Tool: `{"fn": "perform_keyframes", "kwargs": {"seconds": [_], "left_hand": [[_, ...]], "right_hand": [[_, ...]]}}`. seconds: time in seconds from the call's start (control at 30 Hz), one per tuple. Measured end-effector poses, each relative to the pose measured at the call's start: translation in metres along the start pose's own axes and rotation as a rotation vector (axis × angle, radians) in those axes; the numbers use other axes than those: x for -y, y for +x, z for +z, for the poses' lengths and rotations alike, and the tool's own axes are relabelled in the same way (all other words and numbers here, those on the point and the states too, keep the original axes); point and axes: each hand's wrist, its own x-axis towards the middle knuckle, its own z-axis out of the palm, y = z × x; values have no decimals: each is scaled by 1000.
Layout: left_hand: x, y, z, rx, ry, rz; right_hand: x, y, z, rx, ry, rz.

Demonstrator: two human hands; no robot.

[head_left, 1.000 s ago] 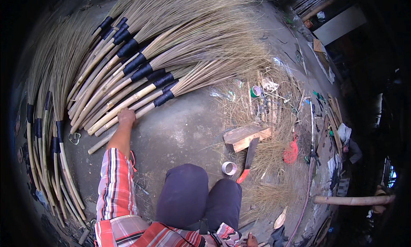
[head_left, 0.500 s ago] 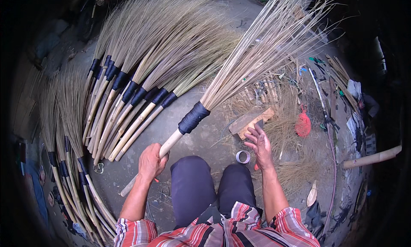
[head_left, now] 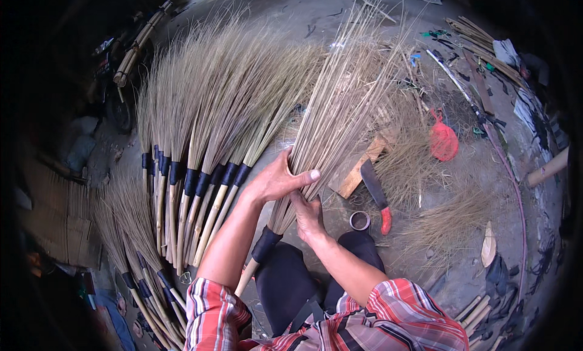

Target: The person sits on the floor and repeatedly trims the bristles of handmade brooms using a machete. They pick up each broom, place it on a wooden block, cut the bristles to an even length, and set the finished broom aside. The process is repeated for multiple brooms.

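Leaning up and to the right, the broom [head_left: 319,138] is in front of the person, above the floor [head_left: 413,260], between the 2 hands. Its long axis runs on a slant: the bristles [head_left: 343,96] point up and away, fanning wider toward their tips, while the handle [head_left: 246,278] points back toward the person, down and to the left, beside the left knee [head_left: 282,278]. The black binding [head_left: 266,244] sits just below the hands.

The left grip [head_left: 276,179] is partly closed around the left side of the bristles, thumb stretched across the front; its other fingers are mostly hidden. The right grip [head_left: 308,217], lower, is curled in against the right side of the bristles, close above the binding; its fingertips cannot be made out.

To the left, a row of brooms [head_left: 209,129] lies on the floor, bristles away from the person and handles nearer, roughly side by side. A smaller group [head_left: 127,229] lies nearer, bristles pointing up and left.

On the right, a knife [head_left: 373,184] with a red handle lies by a wood block [head_left: 358,172]. Near them are a ring [head_left: 359,220], a red net [head_left: 443,141] and loose straw [head_left: 449,226].
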Motion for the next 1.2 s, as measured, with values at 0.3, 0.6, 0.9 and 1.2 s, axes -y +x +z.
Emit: {"fn": "perform_keyframes", "kwargs": {"seconds": [0.3,0.6,0.9,1.2], "left_hand": [[-18,82,68,173,363,-205],[18,26,124,297,598,-179],[86,79,190,279,557,-230],[144,94,216,326,437,-345]], "right_hand": [[36,18,-70,376,-304,230],[89,118,-143,-124,-75,310],[54,81,-338,-421,-1667,25],[72,-2,-366,-182,-737,467]]}}
